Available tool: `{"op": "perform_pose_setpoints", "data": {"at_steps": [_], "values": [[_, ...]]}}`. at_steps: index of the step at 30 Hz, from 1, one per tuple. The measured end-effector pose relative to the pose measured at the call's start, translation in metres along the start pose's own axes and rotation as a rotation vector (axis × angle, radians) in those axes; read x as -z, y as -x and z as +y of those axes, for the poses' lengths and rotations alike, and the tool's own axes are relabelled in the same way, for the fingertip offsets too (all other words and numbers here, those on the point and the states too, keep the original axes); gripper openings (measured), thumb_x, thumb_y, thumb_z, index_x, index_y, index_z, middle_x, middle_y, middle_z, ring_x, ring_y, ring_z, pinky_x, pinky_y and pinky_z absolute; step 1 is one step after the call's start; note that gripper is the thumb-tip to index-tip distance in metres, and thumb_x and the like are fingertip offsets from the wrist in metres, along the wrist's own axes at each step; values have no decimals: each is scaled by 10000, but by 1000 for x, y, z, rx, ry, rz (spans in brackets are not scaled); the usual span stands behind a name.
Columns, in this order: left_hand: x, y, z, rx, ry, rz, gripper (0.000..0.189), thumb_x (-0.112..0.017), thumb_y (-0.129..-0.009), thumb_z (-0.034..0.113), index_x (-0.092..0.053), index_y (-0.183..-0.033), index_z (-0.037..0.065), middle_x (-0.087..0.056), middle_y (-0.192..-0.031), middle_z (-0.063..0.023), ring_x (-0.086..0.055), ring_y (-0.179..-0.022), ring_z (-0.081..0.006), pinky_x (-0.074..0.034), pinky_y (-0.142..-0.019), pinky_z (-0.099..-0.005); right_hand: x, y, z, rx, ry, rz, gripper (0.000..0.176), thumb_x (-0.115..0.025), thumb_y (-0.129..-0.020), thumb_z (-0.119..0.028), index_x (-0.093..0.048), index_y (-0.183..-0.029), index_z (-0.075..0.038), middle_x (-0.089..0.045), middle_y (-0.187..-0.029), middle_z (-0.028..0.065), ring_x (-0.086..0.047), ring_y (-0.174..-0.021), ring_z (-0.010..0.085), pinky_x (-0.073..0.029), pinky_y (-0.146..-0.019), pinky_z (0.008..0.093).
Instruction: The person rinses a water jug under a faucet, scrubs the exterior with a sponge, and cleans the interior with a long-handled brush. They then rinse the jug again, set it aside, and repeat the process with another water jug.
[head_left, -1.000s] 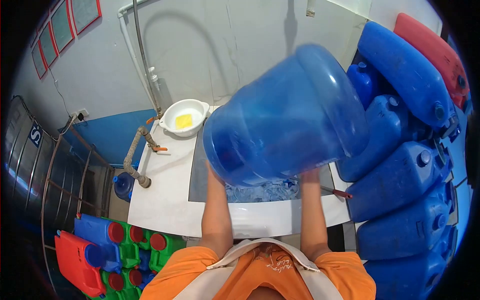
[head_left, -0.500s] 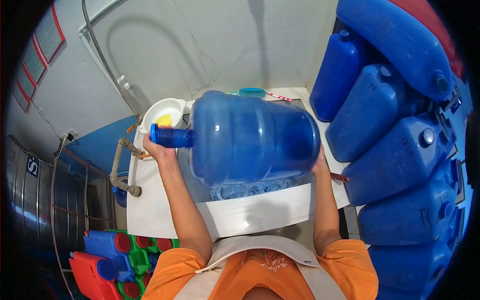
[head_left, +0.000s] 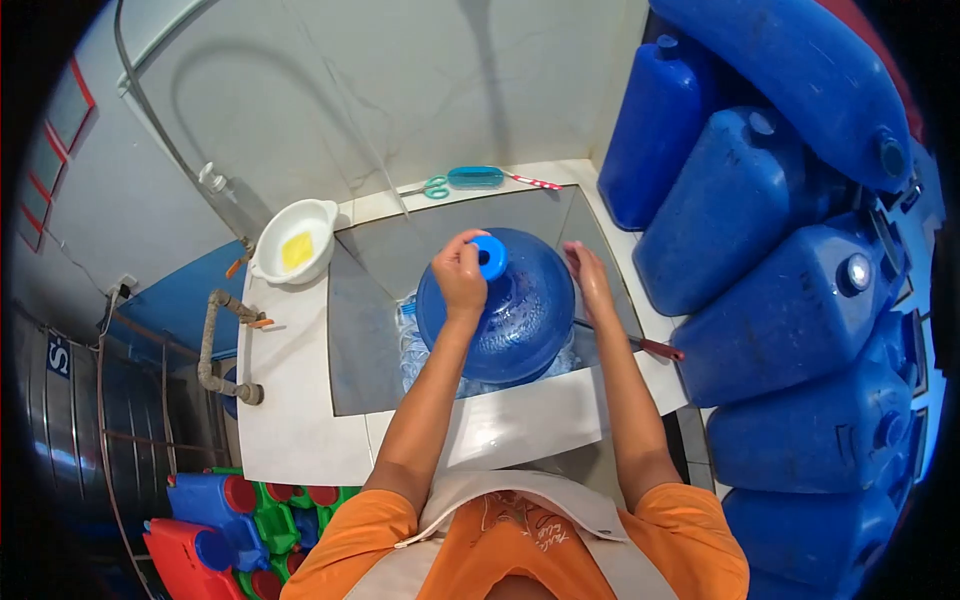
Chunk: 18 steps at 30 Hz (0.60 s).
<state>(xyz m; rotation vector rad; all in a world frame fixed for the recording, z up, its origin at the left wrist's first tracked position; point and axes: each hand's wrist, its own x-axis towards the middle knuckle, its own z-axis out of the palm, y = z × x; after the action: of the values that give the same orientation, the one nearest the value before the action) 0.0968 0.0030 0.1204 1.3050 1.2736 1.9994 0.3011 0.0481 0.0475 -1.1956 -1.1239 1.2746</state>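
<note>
A large blue water jug (head_left: 520, 335) stands upright in the grey sink (head_left: 365, 300), its blue-rimmed mouth facing up at me. My left hand (head_left: 461, 278) is closed around the jug's neck, fingers curled by the rim. On the other side my right hand (head_left: 590, 278) is open, fingers stretched out beside the jug's shoulder. Clear, shiny pieces (head_left: 412, 365) lie around the jug's base in the sink. A tool with a brown handle (head_left: 660, 348) rests across the sink's right edge, partly behind my right forearm.
A white basin (head_left: 322, 255) with a yellow sponge (head_left: 297, 250) sits on the back left of the counter. Teal scissors (head_left: 434, 188) and a brush (head_left: 476, 178) lie along the back ledge. Blue jerrycans (head_left: 735, 210) are stacked at right. A pipe (head_left: 205, 345) rises at left.
The jug has gone from lying sideways between both hands to standing upright in the sink. My left hand has moved right with its neck; my right hand has let go of its base.
</note>
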Motion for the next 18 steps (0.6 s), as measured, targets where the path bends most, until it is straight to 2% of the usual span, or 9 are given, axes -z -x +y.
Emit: {"op": "perform_pose_setpoints", "data": {"at_steps": [2, 5, 6, 8, 10, 12, 13, 16, 18], "values": [[-11, 15, -8, 39, -22, -92, 238, -445, -767, 53, -663, -798, -36, -571, -600, -27, -465, -514, -88, -368, -483, -254, -26, 22, -28, 177, -91, -80, 436, -386, -968, -350, -531, -1191, -4, -530, -1228, 134, -482, -1177, 226, -338, -1023, 316], [-23, 32, -16, 34, -40, -128, 235, -444, -778, 45, -661, -829, -30, -571, -655, -14, -463, -577, -69, -364, -528, -228, -62, 45, -42, 171, -203, -150, 425, -366, -978, -333, -534, -1188, -3, -542, -1201, 122, -499, -1139, 198, -352, -996, 291], [-26, 35, -18, 33, -38, -131, 235, -444, -778, 45, -661, -829, -30, -571, -655, -14, -463, -577, -69, -364, -528, -228, -70, 53, -45, 252, -80, -163, 420, -364, -979, -327, -551, -1158, 4, -559, -1154, 105, -509, -1091, 163, -371, -950, 269], [-26, 38, -19, 63, -27, -144, 227, -449, -783, 52, -656, -826, -31, -582, -644, -21, -471, -571, -75, -378, -527, -234, -85, 62, -32, 288, 29, -49, 393, -366, -978, -295, -556, -1122, 16, -605, -1049, 120, -551, -1024, 175, -400, -901, 273], [-20, 38, -23, 73, -42, -182, 227, -451, -797, 58, -649, -866, -31, -611, -710, -37, -505, -630, -84, -406, -579, -235, -91, 66, -27, 240, -19, -8, 374, -366, -976, -276, -556, -1132, 6, -603, -1072, 129, -544, -1050, 189, -389, -915, 277], [-12, 38, -28, 63, 84, -311, 239, -442, -816, 55, -638, -920, -32, -626, -819, -51, -528, -730, -93, -422, -666, -235, -95, 68, -26, 382, -18, 27, 375, -352, -979, -259, -545, -1152, 11, -576, -1148, 138, -518, -1104, 199, -373, -944, 283], [-4, 38, -24, 143, 135, -394, 242, -436, -847, 63, -621, -974, -25, -616, -946, -64, -531, -853, -103, -412, -779, -236, -95, 68, -26, 379, 2, -9, 373, -365, -976, -240, -514, -1212, 7, -533, -1229, 142, -484, -1157, 212, -357, -973, 301], [5, 36, -28, 188, 238, -460, 239, -438, -866, 77, -610, -1005, -12, -601, -1003, -68, -524, -919, -120, -397, -844, -251, -98, 68, -22, 355, 38, -10, 380, -386, -971, -223, -479, -1265, -2, -509, -1258, 142, -469, -1173, 213, -353, -983, 308], [8, 36, -33, 174, 262, -490, 235, -449, -881, 99, -592, -1035, -8, -595, -1031, -73, -528, -984, -139, -393, -870, -264, -100, 69, -19, 324, -56, 4, 395, -410, -967, -215, -447, -1299, -4, -501, -1265, 143, -458, -1186, 217, -350, -986, 305]]}}
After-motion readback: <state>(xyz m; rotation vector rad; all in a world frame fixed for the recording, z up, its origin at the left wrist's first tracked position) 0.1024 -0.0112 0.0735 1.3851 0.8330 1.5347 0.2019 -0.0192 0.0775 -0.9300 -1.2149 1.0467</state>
